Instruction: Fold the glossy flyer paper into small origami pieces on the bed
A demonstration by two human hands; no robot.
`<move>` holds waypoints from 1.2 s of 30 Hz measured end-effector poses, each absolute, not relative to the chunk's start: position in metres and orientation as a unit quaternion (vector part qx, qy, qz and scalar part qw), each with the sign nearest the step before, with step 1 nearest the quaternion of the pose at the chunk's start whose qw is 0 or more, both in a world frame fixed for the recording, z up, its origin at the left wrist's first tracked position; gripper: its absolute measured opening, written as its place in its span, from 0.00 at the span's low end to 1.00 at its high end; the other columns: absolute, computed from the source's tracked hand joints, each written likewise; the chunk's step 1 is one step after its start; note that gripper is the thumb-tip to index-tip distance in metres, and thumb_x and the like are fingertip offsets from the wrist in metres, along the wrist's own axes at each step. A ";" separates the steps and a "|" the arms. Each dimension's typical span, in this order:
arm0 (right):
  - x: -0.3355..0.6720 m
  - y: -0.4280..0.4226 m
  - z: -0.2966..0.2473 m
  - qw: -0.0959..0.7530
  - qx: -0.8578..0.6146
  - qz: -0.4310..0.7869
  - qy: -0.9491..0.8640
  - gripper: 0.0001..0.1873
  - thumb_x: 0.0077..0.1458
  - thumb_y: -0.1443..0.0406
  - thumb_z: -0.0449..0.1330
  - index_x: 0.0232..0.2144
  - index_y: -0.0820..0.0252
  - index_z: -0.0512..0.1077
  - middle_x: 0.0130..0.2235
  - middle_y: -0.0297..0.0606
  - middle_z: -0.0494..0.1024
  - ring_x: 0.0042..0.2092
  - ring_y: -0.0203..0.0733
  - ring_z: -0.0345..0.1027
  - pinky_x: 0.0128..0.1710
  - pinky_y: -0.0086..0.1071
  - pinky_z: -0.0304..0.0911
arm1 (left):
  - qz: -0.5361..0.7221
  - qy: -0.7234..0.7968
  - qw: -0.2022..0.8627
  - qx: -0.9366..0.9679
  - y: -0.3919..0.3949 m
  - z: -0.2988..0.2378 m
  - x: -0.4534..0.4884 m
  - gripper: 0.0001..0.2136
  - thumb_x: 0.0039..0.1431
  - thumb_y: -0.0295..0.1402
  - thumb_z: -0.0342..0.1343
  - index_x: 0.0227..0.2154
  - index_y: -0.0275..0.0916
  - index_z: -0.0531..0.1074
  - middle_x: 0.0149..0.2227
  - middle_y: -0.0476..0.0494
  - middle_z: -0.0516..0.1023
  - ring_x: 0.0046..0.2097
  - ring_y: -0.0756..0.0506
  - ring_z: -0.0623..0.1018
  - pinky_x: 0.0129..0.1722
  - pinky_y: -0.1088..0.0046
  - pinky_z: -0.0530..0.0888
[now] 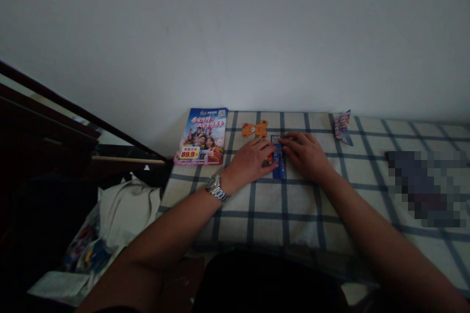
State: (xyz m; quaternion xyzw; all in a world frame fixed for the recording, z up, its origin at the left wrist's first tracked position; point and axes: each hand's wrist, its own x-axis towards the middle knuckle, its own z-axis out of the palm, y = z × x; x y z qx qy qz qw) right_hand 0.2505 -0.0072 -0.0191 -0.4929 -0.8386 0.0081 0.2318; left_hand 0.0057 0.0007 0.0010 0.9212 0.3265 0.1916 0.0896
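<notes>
A narrow blue folded leaflet (pixel 279 171) lies on the checked cloth between my two hands, with a printed square code near its top end. My left hand (pixel 249 162), a metal watch on its wrist, comes from the left with curled fingers pressing on the leaflet, and a bit of red print shows beneath them. At the leaflet's upper right edge, the closed fingers and thumb of my right hand (pixel 306 155) grip the paper. Exactly how the fingertips hold it is partly hidden.
A stack of colourful leaflets (pixel 201 137) sits at the table's left end. Near the wall are a bear-shaped picture (pixel 254 129) and a folded paper (pixel 342 128) standing up. A blurred dark object (pixel 422 188) lies right. White bags (pixel 128 205) are below left.
</notes>
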 end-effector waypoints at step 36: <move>0.243 -0.002 -0.025 0.303 -0.514 0.035 -0.802 0.11 0.66 0.60 0.64 0.46 0.51 0.85 0.52 0.42 0.82 0.51 0.55 0.74 0.54 0.52 0.70 | 0.212 0.347 0.094 0.908 -0.005 -0.001 0.011 0.14 0.70 0.36 0.58 0.55 0.41 0.75 0.59 0.41 0.74 0.58 0.38 0.73 0.62 0.53 0.73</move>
